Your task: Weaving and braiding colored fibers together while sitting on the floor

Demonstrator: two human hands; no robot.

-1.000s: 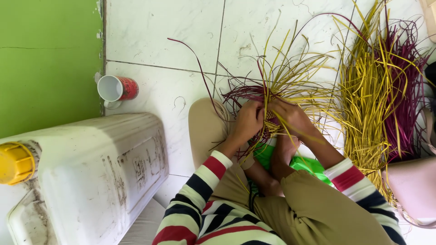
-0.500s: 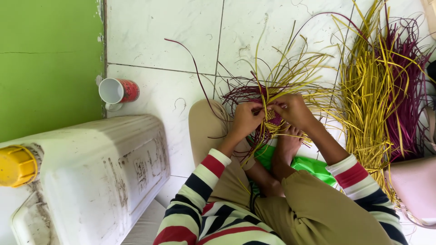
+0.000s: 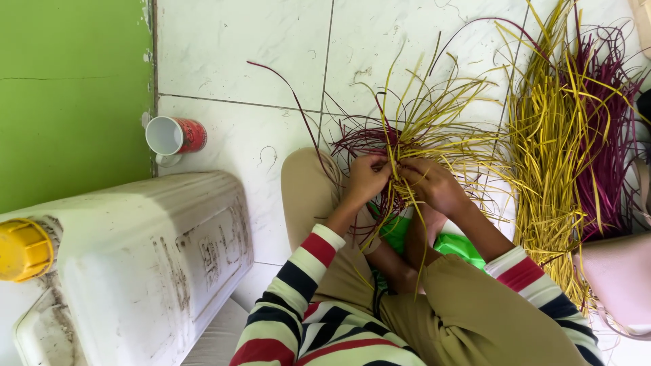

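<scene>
My left hand [image 3: 366, 177] and right hand [image 3: 434, 184], fingers pinched shut on yellow and maroon strands, meet over the half-woven piece [image 3: 407, 146] (above my knees, left of the loose strand heap [image 3: 563, 156]); I judge steady tension keeps plaiting tight.

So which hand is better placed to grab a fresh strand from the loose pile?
Probably the right hand: the pile of yellow and purple strands lies on its side, while the left hand pinches the woven bundle farther from it.
</scene>
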